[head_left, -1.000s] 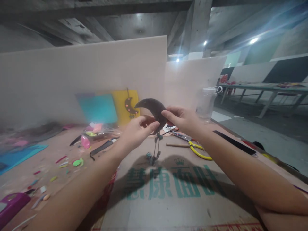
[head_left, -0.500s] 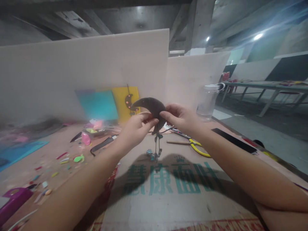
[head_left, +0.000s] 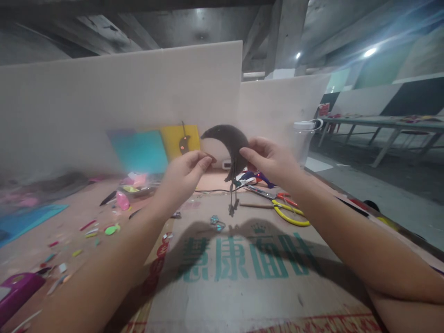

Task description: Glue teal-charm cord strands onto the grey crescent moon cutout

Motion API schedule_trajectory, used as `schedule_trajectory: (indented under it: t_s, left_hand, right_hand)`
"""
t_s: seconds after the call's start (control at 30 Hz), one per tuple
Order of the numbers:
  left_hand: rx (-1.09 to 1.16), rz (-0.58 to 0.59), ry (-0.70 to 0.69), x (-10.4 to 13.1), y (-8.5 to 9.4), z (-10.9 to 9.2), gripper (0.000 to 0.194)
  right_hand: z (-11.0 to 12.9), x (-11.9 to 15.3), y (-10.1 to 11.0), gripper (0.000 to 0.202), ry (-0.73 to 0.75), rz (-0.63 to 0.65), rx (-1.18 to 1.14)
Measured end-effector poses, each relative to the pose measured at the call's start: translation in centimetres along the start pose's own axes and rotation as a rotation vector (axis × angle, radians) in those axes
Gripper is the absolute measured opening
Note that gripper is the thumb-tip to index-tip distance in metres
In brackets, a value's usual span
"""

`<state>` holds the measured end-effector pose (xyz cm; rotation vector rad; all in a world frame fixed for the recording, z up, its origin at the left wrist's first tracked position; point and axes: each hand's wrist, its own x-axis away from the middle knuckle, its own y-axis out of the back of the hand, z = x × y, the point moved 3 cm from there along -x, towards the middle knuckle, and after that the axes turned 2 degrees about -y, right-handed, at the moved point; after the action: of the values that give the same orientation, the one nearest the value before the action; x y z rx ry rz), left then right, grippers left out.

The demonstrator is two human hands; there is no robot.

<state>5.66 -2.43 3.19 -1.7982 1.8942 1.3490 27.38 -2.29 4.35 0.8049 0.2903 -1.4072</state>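
My right hand (head_left: pixel 270 158) pinches a dark crescent moon ornament (head_left: pixel 227 134) by its outer curve, holding it upright above the table. Thin cords with small pieces at their ends (head_left: pixel 232 208) dangle from its lower tip. To the left of the crescent is my left hand (head_left: pixel 189 173), apart from it, thumb and fingers pressed together. A small brown sliver shows at those fingertips, too small to name. Below lie small blue beads or charms (head_left: pixel 218 223) on the printed cardboard (head_left: pixel 277 296). Behind, a similar crescent with pink dots (head_left: pixel 183 144) hangs against a yellow card (head_left: pixel 166 134).
Scissors with yellow handles (head_left: pixel 291 217) and other tools lie right of centre. A clear bottle (head_left: pixel 302 143) stands at the back right. Colourful clay scraps (head_left: pixel 111 230) and a purple tool (head_left: pixel 21 293) are on the left. A white partition (head_left: pixel 138 92) rises behind.
My left hand has let go of the crescent and moved left and down. My right hand has lifted the crescent slightly up and to the right, its cords with it.
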Motion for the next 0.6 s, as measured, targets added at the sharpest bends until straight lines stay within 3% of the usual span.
schedule_trajectory:
  t_s: [0.17,0.6]
  left_hand:
    - [-0.006,-0.010,0.023,0.2,0.2,-0.3,0.017]
    - [-0.060,0.055,-0.025,0.2,-0.3,0.5,0.017]
  right_hand:
    - [1.3,-0.3,1.7,0.013,0.042,-0.102,0.102]
    - [2.1,-0.3,2.6,0.009,0.052,-0.178,0.146]
